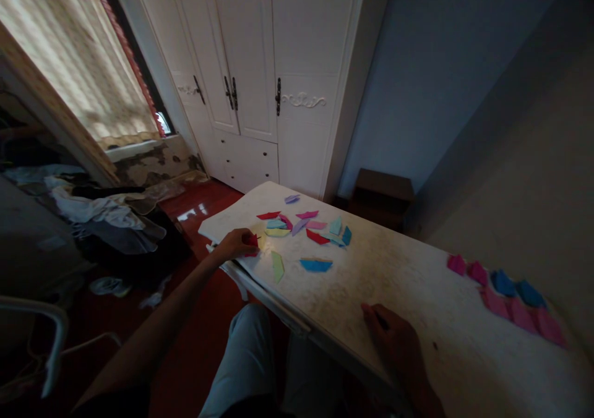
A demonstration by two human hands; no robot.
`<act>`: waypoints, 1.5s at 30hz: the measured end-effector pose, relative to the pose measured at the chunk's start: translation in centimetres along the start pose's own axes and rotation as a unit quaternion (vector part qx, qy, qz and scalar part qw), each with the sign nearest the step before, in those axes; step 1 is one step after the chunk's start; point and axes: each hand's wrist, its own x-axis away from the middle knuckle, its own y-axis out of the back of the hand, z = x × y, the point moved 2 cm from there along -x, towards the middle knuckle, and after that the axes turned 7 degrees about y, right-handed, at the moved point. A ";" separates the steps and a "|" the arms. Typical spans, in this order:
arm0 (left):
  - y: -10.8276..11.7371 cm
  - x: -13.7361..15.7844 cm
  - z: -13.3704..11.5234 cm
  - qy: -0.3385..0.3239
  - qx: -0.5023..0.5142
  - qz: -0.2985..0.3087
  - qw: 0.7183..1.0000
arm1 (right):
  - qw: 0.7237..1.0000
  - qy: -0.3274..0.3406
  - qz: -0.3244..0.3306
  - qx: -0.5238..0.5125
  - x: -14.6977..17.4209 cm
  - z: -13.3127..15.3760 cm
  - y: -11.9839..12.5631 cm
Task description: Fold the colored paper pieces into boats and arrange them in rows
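Observation:
My left hand (236,245) pinches a red folded paper boat (252,245) at the left front edge of the table (343,294). Just beside it lie a light green folded paper piece (277,266) and a pale yellow one partly behind the fingers. Further right is a blue paper boat (316,264). Several more flat folded boats are scattered behind, among them a red one (317,237), a pink one (307,214) and a purple one (292,199). My right hand (394,334) rests near the front edge, fingers curled in, with nothing visible in it.
Opened-out pink and blue paper boats (505,282) stand in two rows at the table's right end. Behind the table rises a white wardrobe (306,47), with a brown cabinet (383,186) beside it. Clothes (97,204) are heaped at the left.

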 end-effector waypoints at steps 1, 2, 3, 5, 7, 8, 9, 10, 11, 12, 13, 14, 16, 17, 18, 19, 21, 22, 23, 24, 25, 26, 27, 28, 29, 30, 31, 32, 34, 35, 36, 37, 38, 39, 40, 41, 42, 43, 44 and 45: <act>-0.1 0.0 -0.1 -0.005 0.017 0.002 1.000 | 1.000 0.002 -0.001 -0.001 0.0 0.0 0.0; -0.3 0.0 -0.3 -0.010 0.030 0.002 0.999 | 1.000 0.005 -0.004 -0.003 0.0 -0.1 0.0; -0.4 0.0 -0.5 -0.012 0.041 -0.001 0.999 | 1.000 0.008 -0.006 -0.006 0.1 -0.1 -0.1; -0.6 0.1 -0.9 -0.010 0.058 -0.006 0.998 | 1.000 0.015 -0.007 -0.016 0.1 -0.2 -0.1; -0.7 0.5 -1.4 -0.009 0.081 -0.002 0.997 | 1.000 0.016 -0.006 -0.024 0.2 -0.4 -0.2; -0.7 0.7 -1.7 -0.010 0.099 0.002 0.995 | 1.000 0.016 -0.005 -0.026 0.2 -0.5 -0.3; -0.7 0.9 -2.0 -0.010 0.117 0.009 0.993 | 0.999 0.017 -0.005 -0.028 0.2 -0.6 -0.4; -0.6 1.1 -2.3 -0.010 0.137 0.016 0.990 | 0.999 0.018 -0.007 -0.029 0.3 -0.7 -0.4; -0.6 1.3 -2.6 -0.009 0.156 0.023 0.987 | 0.999 0.020 -0.007 -0.030 0.3 -0.8 -0.5; -0.5 1.5 -2.9 -0.009 0.172 0.028 0.985 | 0.999 0.022 -0.006 -0.032 0.3 -0.9 -0.6; -0.5 1.7 -3.2 -0.010 0.184 0.031 0.982 | 0.999 0.024 -0.005 -0.033 0.3 -1.0 -0.7; -0.5 1.9 -3.5 -0.014 0.194 0.036 0.980 | 0.999 0.025 -0.005 -0.034 0.3 -1.0 -0.7; -0.7 2.2 -4.2 -0.027 0.211 0.049 0.976 | 0.999 0.028 -0.007 -0.036 0.4 -1.1 -0.8; -0.9 2.3 -4.7 -0.035 0.221 0.060 0.973 | 0.999 0.029 -0.008 -0.036 0.4 -1.2 -0.8; -1.1 2.4 -5.2 -0.044 0.231 0.073 0.969 | 0.999 0.030 -0.008 -0.036 0.4 -1.2 -0.8; -1.5 2.6 -5.7 -0.055 0.242 0.088 0.965 | 0.999 0.031 -0.006 -0.036 0.4 -1.2 -0.8; -2.3 3.0 -6.9 -0.079 0.264 0.121 0.954 | 0.999 0.035 -0.002 -0.036 0.4 -1.1 -0.8; -2.7 3.2 -7.6 -0.091 0.274 0.139 0.947 | 0.999 0.038 -0.002 -0.039 0.4 -1.1 -0.7; -3.3 3.3 -8.3 -0.102 0.283 0.156 0.941 | 0.998 0.040 -0.005 -0.044 0.4 -1.0 -0.7; -3.8 3.5 -9.1 -0.112 0.290 0.172 0.935 | 0.998 0.041 -0.007 -0.054 0.4 -1.0 -0.6; -4.3 3.7 -9.9 -0.121 0.294 0.186 0.930 | 0.997 0.040 -0.010 -0.068 0.5 -0.9 -0.5; -4.9 3.8 -10.8 -0.128 0.296 0.197 0.926 | 0.996 0.036 -0.013 -0.084 0.5 -1.0 -0.3; -5.5 3.9 -11.7 -0.135 0.295 0.204 0.923 | 0.994 0.029 -0.015 -0.102 0.6 -1.0 -0.1; -6.0 3.9 -12.5 -0.142 0.297 0.207 0.921 | 0.993 0.019 -0.018 -0.117 0.7 -1.1 0.1; -6.7 3.9 -13.4 -0.147 0.302 0.208 0.919 | 0.991 0.007 -0.023 -0.130 0.8 -1.3 0.3; -7.3 3.9 -14.3 -0.152 0.308 0.209 0.916 | 0.990 -0.006 -0.029 -0.140 0.9 -1.6 0.6; -8.0 3.8 -15.2 -0.156 0.312 0.212 0.913 | 0.988 -0.019 -0.039 -0.147 1.1 -1.9 1.0; -8.7 3.8 -16.0 -0.161 0.313 0.218 0.910 | 0.987 -0.033 -0.049 -0.152 1.2 -2.4 1.4; -10.2 3.8 -17.8 -0.170 0.302 0.237 0.908 | 0.984 -0.059 -0.069 -0.156 1.6 -3.3 2.2; -11.0 3.8 -18.8 -0.174 0.291 0.247 0.908 | 0.982 -0.070 -0.078 -0.155 1.8 -3.8 2.6; -11.7 3.9 -19.7 -0.179 0.281 0.253 0.908 | 0.981 -0.080 -0.085 -0.154 2.0 -4.3 3.1; -12.5 3.9 -20.7 -0.183 0.273 0.256 0.909 | 0.980 -0.088 -0.091 -0.153 2.2 -4.8 3.5; -13.3 4.0 -21.8 -0.187 0.269 0.258 0.909 | 0.979 -0.096 -0.097 -0.153 2.4 -5.2 4.0; -14.1 4.0 -22.8 -0.189 0.268 0.262 0.908 | 0.977 -0.104 -0.103 -0.153 2.6 -5.7 4.4; -14.9 4.0 -23.9 -0.190 0.270 0.270 0.904 | 0.976 -0.111 -0.108 -0.153 2.7 -6.1 4.7; -15.8 3.9 -25.0 -0.189 0.277 0.280 0.900 | 0.974 -0.118 -0.113 -0.155 2.9 -6.4 5.1; -16.8 3.8 -26.1 -0.188 0.283 0.292 0.894 | 0.973 -0.123 -0.117 -0.158 3.0 -6.8 5.4; -17.8 3.8 -27.2 -0.187 0.288 0.303 0.889 | 0.971 -0.127 -0.120 -0.164 3.1 -7.1 5.7; -18.8 3.6 -28.3 -0.186 0.290 0.311 0.886 | 0.969 -0.130 -0.121 -0.170 3.2 -7.4 5.9; -19.9 3.5 -29.2 -0.187 0.286 0.313 0.886 | 0.968 -0.131 -0.123 -0.178 3.3 -7.6 6.2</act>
